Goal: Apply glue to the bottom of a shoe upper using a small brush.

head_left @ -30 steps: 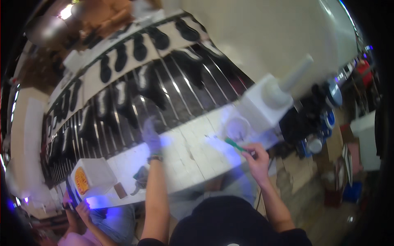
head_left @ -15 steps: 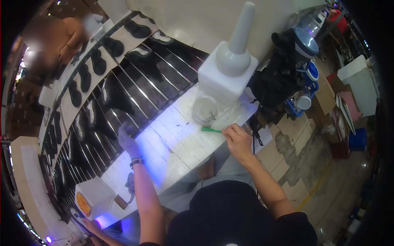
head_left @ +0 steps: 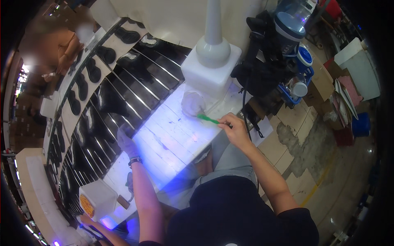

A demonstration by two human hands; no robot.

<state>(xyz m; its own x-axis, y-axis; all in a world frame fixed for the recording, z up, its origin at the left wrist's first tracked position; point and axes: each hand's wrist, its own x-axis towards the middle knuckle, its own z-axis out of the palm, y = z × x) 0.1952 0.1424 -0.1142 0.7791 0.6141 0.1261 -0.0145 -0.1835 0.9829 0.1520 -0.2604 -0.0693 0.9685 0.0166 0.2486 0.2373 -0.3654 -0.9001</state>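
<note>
green brush (head_left: 208, 119) pinched in the right hand (head_left: 233, 129), its tip at a small clear cup (head_left: 193, 103) on the white desk (head_left: 172, 139), gloved left hand (head_left: 126, 141) spread open, empty, at the desk's far edge beside the conveyor of dark shoe soles (head_left: 82, 88)

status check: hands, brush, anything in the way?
Right hand pinching green brush, tip at the small clear cup. Left hand, gloved, flat at white table edge. Nothing between brush and cup.
</note>
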